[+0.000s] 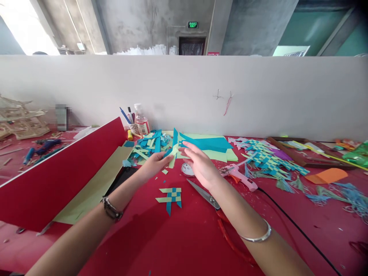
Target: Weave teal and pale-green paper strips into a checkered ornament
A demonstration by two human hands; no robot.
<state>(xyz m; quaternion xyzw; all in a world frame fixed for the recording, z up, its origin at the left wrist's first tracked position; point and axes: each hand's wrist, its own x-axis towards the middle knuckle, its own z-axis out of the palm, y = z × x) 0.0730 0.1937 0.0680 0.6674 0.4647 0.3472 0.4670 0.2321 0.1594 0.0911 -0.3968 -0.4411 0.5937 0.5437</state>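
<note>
My left hand (155,165) pinches folded paper strips (174,147), blue and pale yellow, held above the red table. Just to their right is my right hand (201,163), its fingers stretched out and apart; whether the fingertips touch the strips I cannot make out. On the table below lies a small woven paper piece (174,194) in blue and yellow, with pointed ends sticking out. Scissors (207,195) with red handles lie partly under my right forearm, blades spread slightly. Behind my hands are blue paper sheets (211,143) on top of pale yellow ones.
Cut strips (152,143) are heaped at the back, near a bottle (142,120) and a pen cup (133,128). To the right lie a pink glue gun (241,178) with its cord, woven pieces (267,155) and orange paper (327,176). A red divider (71,165) stands left.
</note>
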